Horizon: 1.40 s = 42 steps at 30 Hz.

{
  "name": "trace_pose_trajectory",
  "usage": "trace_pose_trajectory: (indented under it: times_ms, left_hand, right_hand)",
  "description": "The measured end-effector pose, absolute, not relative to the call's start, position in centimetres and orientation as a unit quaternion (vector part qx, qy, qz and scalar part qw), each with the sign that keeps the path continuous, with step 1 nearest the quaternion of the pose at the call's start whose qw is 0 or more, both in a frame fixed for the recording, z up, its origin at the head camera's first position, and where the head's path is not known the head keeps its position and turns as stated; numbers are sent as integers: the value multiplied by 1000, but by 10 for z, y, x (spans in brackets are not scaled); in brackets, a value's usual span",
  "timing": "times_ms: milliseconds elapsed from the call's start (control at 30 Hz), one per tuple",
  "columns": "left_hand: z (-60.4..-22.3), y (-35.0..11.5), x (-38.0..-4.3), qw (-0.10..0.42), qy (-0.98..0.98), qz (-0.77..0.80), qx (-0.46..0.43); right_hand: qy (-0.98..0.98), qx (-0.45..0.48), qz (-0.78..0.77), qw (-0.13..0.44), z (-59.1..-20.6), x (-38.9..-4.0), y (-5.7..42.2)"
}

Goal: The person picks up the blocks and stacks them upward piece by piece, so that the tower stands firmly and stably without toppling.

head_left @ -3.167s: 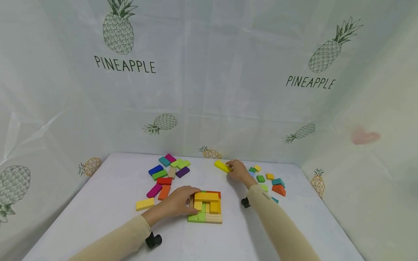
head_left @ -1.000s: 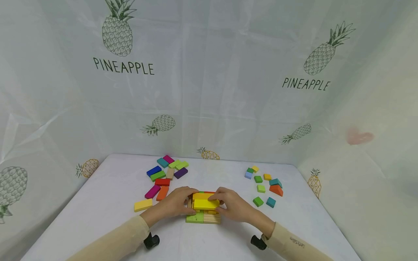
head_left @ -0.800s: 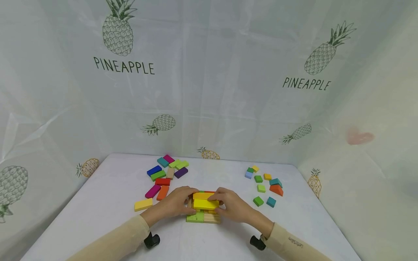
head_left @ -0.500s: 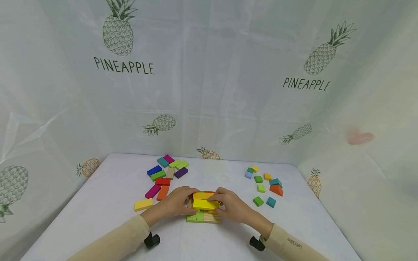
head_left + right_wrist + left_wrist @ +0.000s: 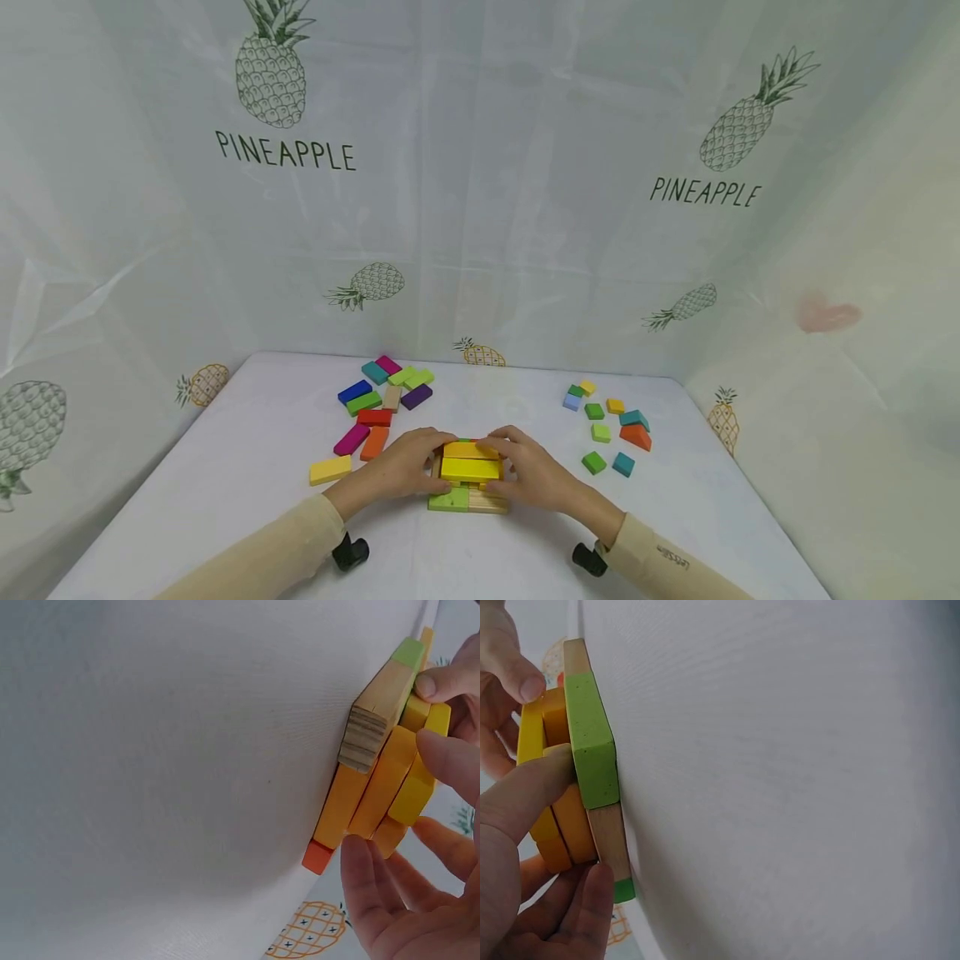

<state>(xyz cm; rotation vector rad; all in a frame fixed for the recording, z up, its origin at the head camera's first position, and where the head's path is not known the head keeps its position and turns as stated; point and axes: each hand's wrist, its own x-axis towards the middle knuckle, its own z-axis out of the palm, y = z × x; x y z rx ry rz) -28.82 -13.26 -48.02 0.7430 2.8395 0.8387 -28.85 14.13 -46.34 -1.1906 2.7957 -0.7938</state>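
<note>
A low stack of wooden building blocks stands at the table's middle. Its base shows a light green block (image 5: 448, 500) and a plain wood block (image 5: 487, 503) at the front. Across the top lie a bright yellow block (image 5: 470, 470) and, behind it, a golden-yellow block (image 5: 459, 451). My left hand (image 5: 401, 465) grips the stack's left side, thumb in front and fingers behind. On the right side, my right hand (image 5: 534, 472) holds the stack between thumb and fingers. In the right wrist view its thumb touches the yellow block (image 5: 420, 784). My hands hide both sides of the stack.
Loose coloured blocks lie to the left, among them a yellow block (image 5: 330, 470) and a red block (image 5: 374, 417). Smaller ones lie to the right, including an orange triangular block (image 5: 635, 437) and a teal block (image 5: 623, 464). A pineapple-print curtain (image 5: 495, 208) hangs behind the table.
My right hand fetched the bright yellow block from the back of the table and laid it on the stack. Just now its fingers shifted slightly off the block's top toward the stack's right side.
</note>
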Motion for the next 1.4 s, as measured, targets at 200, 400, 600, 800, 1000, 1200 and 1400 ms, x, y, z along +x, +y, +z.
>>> trace_pose_trajectory:
  times_ms: [200, 400, 600, 800, 1000, 1200, 1400]
  left_hand:
    - [-482, -134, -290, 41, 929, 273, 247]
    - [-484, -135, -292, 39, 930, 267, 249]
    - [-481, -134, -289, 42, 927, 273, 253]
    - [-478, -134, -288, 39, 926, 275, 256]
    - [-479, -134, -288, 37, 926, 272, 261]
    - [-479, -134, -289, 36, 926, 272, 261]
    - [-480, -133, -289, 37, 926, 271, 259]
  right_hand:
    - [888, -374, -267, 19, -466, -291, 141]
    - [886, -374, -274, 24, -466, -291, 141]
    - [889, -368, -272, 34, -464, -293, 142]
    - [891, -362, -271, 42, -466, -295, 143]
    - [894, -362, -260, 32, -469, -297, 144]
    - [896, -358, -260, 35, -469, -298, 144]
    - [892, -354, -277, 56, -468, -299, 144]
